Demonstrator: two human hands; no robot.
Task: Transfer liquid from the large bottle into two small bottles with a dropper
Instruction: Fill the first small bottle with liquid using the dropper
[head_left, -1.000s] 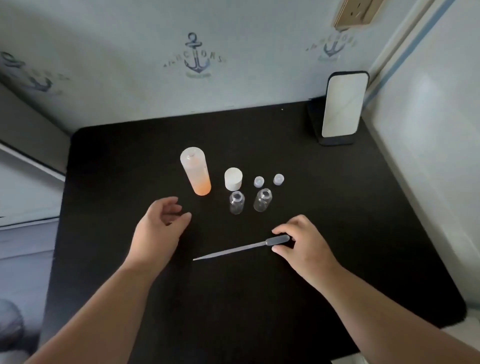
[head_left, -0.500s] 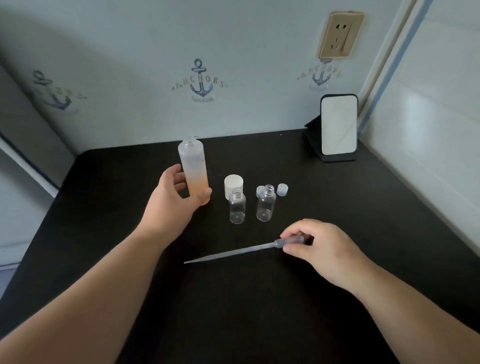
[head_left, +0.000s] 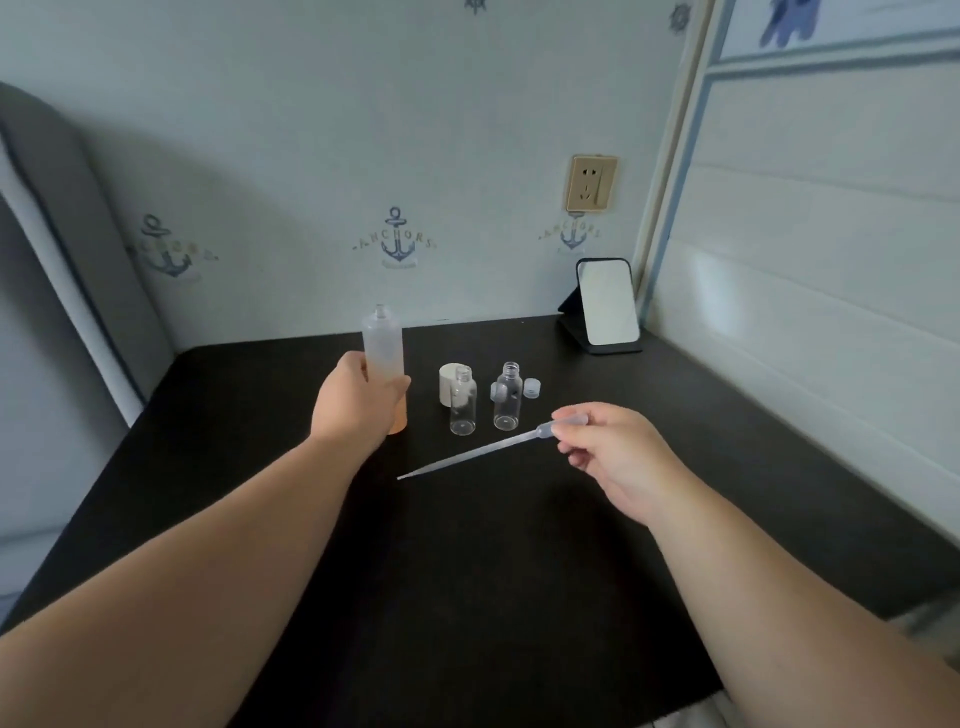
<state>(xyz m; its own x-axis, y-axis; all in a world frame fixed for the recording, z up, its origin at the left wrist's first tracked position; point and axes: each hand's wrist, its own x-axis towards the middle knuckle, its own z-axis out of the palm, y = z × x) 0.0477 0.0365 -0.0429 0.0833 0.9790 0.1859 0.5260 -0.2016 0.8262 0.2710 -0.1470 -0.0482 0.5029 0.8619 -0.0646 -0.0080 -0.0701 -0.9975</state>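
The large bottle (head_left: 383, 347), uncapped and upright on the black table (head_left: 519, 571), is gripped round its lower body by the left hand (head_left: 356, 402). Just right of those fingers stand two small clear bottles (head_left: 462, 399), open-necked. The right hand (head_left: 613, 457) pinches the dropper (head_left: 483, 452) by its bulb, tip slanting left beyond its fingers.

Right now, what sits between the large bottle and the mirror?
In the head view: the white cap, two open small bottles and two small caps, between large bottle and mirror.
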